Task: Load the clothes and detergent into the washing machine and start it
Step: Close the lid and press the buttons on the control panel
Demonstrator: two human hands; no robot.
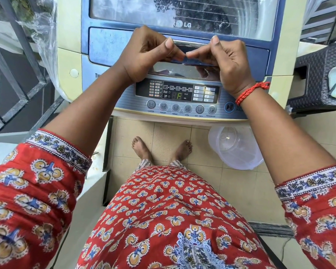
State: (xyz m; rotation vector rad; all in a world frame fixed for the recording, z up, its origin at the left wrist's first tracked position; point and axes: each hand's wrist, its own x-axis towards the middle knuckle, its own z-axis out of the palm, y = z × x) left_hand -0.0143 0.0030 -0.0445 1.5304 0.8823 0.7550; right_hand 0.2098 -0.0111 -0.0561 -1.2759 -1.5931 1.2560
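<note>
So both hands, left hand [149, 53] and right hand [224, 57], are curled round the near edge of the washing machine [97, 61] lid [109, 45], fingertips meeting mid-handle. Lid's long edge runs left-right, slightly raised. Control panel [177, 94] sits nearer, showing "F". Plastic tub [236, 147] on the floor, right.

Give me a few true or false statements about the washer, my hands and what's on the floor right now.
1. Both hands grip the lid's front edge. True: left hand and right hand hold the lid.
2. A red thread is on the left wrist. False: it is on the right wrist.
3. The display is lit. True.
4. A clear plastic tub sits on the floor. True.
5. The lid is fully shut. False: a gap shows under its front edge.
</note>
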